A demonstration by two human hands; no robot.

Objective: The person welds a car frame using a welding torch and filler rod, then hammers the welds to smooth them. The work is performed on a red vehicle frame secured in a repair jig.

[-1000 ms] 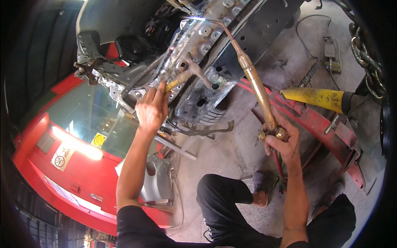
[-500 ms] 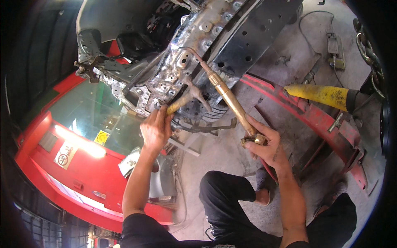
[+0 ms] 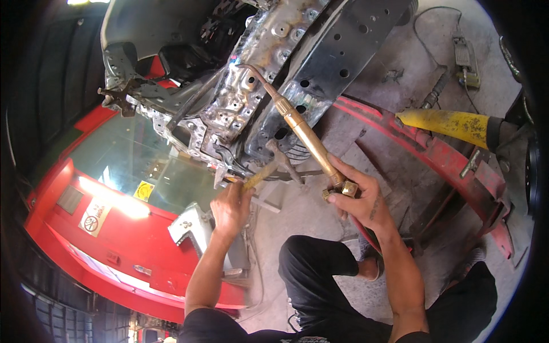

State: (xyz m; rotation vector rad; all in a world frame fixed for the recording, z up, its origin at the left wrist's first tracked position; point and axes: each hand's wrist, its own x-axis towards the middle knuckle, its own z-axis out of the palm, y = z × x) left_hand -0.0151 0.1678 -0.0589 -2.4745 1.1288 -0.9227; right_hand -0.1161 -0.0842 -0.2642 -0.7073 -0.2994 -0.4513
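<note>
In my left hand is a hammer, gripped by its yellow handle with its metal head pointing away from me. The head hangs in front of the bare, perforated metal car frame, near its lower end. My right hand is wrapped round the valve end of a brass gas torch. A red hose runs down from it past my wrist. The torch's thin bent tip lies over the scorched metal, by a small bluish bright spot. I cannot tell whether tip and metal touch.
A black beam with holes runs beside the frame. To the right are a red steel arm, a yellow cylinder and a foot pedal with a cable. A red vehicle stands left, a grey panel by it.
My left hand has drawn the hammer back toward me and to the right, off the frame. The torch has shifted slightly left, and the glow at its tip looks smaller.
</note>
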